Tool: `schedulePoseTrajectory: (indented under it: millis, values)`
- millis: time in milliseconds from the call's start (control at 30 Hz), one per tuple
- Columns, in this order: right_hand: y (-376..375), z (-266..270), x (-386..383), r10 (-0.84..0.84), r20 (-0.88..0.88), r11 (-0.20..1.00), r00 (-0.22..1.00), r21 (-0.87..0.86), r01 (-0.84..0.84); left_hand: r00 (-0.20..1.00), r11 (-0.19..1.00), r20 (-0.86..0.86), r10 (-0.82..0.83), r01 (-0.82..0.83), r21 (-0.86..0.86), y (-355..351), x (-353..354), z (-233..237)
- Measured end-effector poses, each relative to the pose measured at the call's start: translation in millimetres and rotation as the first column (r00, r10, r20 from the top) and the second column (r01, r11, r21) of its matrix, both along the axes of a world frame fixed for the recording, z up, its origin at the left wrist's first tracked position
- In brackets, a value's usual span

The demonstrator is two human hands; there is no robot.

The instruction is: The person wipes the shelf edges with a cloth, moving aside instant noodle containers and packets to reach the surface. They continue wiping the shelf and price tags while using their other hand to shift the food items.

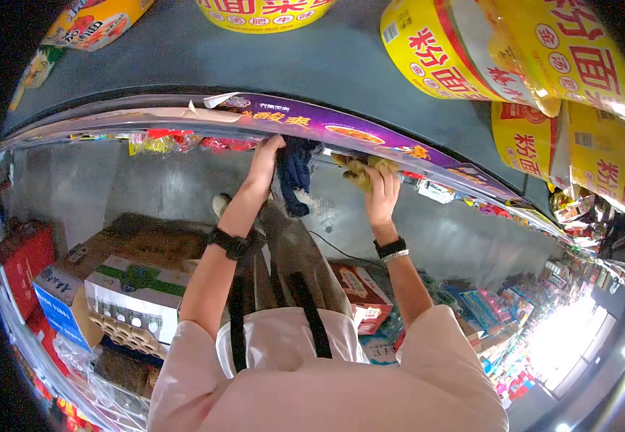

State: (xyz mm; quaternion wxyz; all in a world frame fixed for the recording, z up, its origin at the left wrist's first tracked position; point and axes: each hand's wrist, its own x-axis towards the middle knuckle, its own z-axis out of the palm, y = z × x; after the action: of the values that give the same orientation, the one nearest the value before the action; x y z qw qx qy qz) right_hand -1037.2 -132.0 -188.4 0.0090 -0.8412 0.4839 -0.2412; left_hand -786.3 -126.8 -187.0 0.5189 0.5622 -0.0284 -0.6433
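Note:
My left hand [265, 162] is raised to the underside of the shelf's front edge, its fingers closed and partly hidden. A dark blue cloth [295, 176] hangs right beside these fingers and appears gripped by them, though the contact is mostly hidden. To the right, my right hand [382, 193] wraps its fingers around a crumpled yellowish cloth [358, 173], just under the shelf edge. Above both hands runs a purple printed label strip [312, 124] along the shelf [327, 68].
Yellow noodle tubs [435, 54] stand on the shelf, with more packets at the far left. Behind my left side are open cardboard cartons [136, 291]. A red box [361, 295] sits near my right leg, and a thin cable [341, 248] crosses the grey floor [175, 187].

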Motion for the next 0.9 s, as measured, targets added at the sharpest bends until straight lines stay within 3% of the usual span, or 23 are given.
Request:
schedulePoseTrajectory:
  millis: [67,133,167,200,233,267,300,333,367,400,467,500,567,633,900]
  values:
    - [15.9,5.6,-7.2,-0.093,0.06,0.996,0.994,-0.011,0.094,0.986,0.996,0.165,0.004,0.011,-0.088,-0.2,-2.0,24.9]
    - [28.0,0.5,-17.4,-0.182,0.121,0.983,0.976,-0.012,0.185,0.996,0.999,0.094,-0.01,0.013,-0.037,2.5,0.7,42.9]
    - [32.8,-8.2,-24.2,-0.386,0.364,0.923,0.848,0.144,0.358,0.999,1.0,0.027,-0.018,0.018,0.015,3.6,1.7,46.7]
    - [33.6,-7.4,-24.4,-0.57,0.54,0.821,0.619,0.334,0.464,0.999,1.0,0.027,-0.019,0.018,0.015,4.0,2.2,45.6]
    - [32.1,-3.9,-27.1,-0.633,0.617,0.773,0.467,0.473,0.422,0.997,1.0,-0.079,0.018,-0.017,0.023,4.5,3.0,42.5]
    - [29.3,-3.9,-30.0,-0.634,0.617,0.772,0.466,0.473,0.424,0.981,0.998,-0.185,0.055,-0.049,0.036,5.0,3.5,39.1]
    - [24.0,-8.6,-37.0,-0.675,0.715,0.738,0.183,0.656,0.159,0.972,0.999,-0.233,0.008,0.001,0.039,4.9,5.4,33.9]
    - [17.5,-17.4,-46.6,-0.721,0.683,0.692,-0.114,0.705,-0.156,0.972,0.999,-0.235,0.004,0.005,0.037,5.3,5.2,30.9]
    - [13.5,-51.0,-65.7,-0.574,0.725,0.776,0.381,0.63,-0.029,0.959,0.999,-0.283,-0.001,0.012,0.038,5.6,5.0,28.8]
    - [7.4,-46.3,-60.4,-0.574,0.726,0.777,0.38,0.628,-0.027,0.945,0.999,-0.327,-0.004,0.017,0.039,6.4,5.9,24.7]
    - [-2.7,-27.5,-40.0,-0.779,0.623,0.585,-0.067,0.685,-0.434,0.946,0.999,-0.323,-0.011,0.027,0.045,7.1,8.3,12.2]
    - [-6.1,-27.1,-37.1,-0.778,0.624,0.587,-0.072,0.682,-0.437,0.946,0.998,-0.323,-0.022,0.037,0.041,8.1,10.0,14.8]
    - [-10.5,-25.7,-32.8,-0.811,0.578,0.494,-0.084,0.602,-0.627,0.946,0.998,-0.321,-0.036,0.05,0.036,7.9,12.6,19.0]
    - [-9.8,-30.6,-31.8,-0.83,0.544,0.488,-0.127,0.596,-0.638,0.944,0.994,-0.322,0.068,-0.036,0.105,6.5,15.3,20.7]
    - [-10.5,-39.1,-35.7,-0.832,0.535,0.518,-0.149,0.649,-0.557,0.952,0.998,-0.299,0.066,-0.057,0.038,5.5,18.4,11.8]
